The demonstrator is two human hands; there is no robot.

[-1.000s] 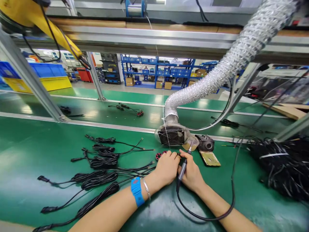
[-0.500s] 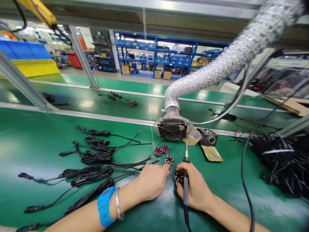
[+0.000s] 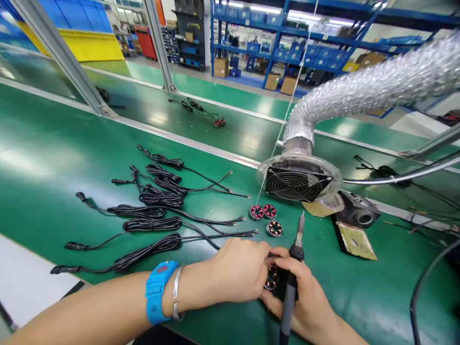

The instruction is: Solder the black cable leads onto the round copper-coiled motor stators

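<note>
My right hand [image 3: 305,292] grips a soldering iron [image 3: 293,282], its metal tip pointing up and away from me. The same hand also holds a small round motor stator [image 3: 271,279] with copper windings, partly hidden behind the fingers. Against that stator is my left hand [image 3: 240,270], its fingers curled closed; whatever they pinch is out of sight. A blue wrist strap [image 3: 158,292] and a silver bangle [image 3: 177,292] circle the left wrist. Just beyond the hands lie another copper-wound stator [image 3: 274,228] and two with red windings [image 3: 256,212].
Several bundled black cables [image 3: 154,224] with bare wire ends lie on the green table at left. A fume extractor fan [image 3: 298,184] on a silver duct [image 3: 345,91] stands ahead. Right of it are a soldering iron stand [image 3: 359,211] and a yellow sponge [image 3: 356,242].
My left hand has moved right to the stator in my right hand, and the two hands now meet. The view has tilted down and shifted left.
</note>
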